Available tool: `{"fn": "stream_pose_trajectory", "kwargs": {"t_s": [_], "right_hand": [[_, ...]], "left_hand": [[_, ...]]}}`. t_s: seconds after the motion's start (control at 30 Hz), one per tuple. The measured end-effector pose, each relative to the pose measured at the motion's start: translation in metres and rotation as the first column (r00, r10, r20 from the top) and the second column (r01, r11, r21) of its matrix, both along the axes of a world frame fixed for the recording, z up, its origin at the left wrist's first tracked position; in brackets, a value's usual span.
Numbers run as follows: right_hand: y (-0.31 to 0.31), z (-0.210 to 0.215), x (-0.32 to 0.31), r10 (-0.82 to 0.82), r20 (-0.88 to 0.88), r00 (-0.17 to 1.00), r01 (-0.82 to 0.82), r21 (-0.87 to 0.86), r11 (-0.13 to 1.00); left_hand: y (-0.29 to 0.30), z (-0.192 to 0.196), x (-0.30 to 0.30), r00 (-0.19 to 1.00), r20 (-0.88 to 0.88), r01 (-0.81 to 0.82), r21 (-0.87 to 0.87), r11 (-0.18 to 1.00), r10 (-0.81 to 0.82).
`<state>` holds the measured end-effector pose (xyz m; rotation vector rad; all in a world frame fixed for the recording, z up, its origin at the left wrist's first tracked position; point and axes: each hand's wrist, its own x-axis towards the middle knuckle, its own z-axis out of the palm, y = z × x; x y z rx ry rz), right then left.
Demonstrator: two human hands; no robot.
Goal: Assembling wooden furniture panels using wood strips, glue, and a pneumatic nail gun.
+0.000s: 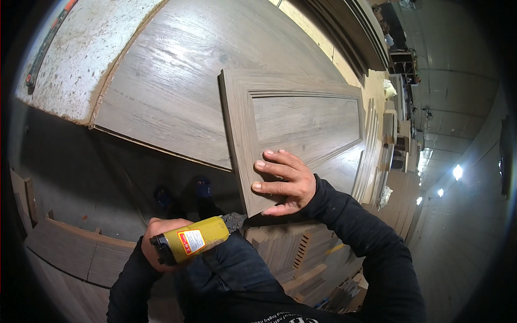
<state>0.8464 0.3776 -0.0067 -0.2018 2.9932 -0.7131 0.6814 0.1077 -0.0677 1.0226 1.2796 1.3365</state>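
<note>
A yellow nail gun [214, 231] with a black end cap is gripped in my left hand [154, 231]. Its dark, studded nose meets the near corner of a wood-grain cabinet door [238, 134]; whether it touches or just misses the edge I cannot tell. This framed door has a recessed middle panel and lies on a larger wood-grain board [167, 81], its near end jutting past the board's edge. My right hand [293, 183] rests on the door's near corner, fingers spread over the frame and thumb by the edge.
Left of the board is a stained white surface [75, 64] carrying a long dark bar with a red end [48, 46]. Stacked panels [280, 242] stand beside my legs, and more boards [81, 250] lie at lower left. Long trim strips [371, 145] lie beyond the door.
</note>
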Motion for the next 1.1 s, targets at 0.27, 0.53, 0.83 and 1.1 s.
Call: {"fn": "stream_pose_trajectory", "kwargs": {"t_s": [0.27, 0.53, 0.83, 1.1], "right_hand": [[0.002, 0.016, -0.003, 0.026, -0.032, 0.999, -0.027, -0.047, 0.999], [-0.001, 0.019, 0.020, -0.034, -0.058, 0.998, 0.032, -0.034, 0.999], [0.039, -0.006, 0.112, -0.807, -0.474, 0.353, 0.915, -0.004, 0.403], [0.062, -0.050, 0.161, -0.980, 0.099, -0.175, 0.681, -0.707, -0.193]], "left_hand": [[-0.005, 0.019, -0.002, 0.991, 0.121, -0.049, -0.005, 0.999, 0.050], [0.065, 0.131, -0.091, 0.357, -0.878, -0.407, 0.160, 0.899, 0.318], [0.122, 0.092, -0.175, -0.255, -0.967, -0.608, 0.170, 0.775, 0.012], [0.181, 0.092, -0.086, 0.222, -0.968, -0.252, 0.059, 0.966, 0.117]]}}
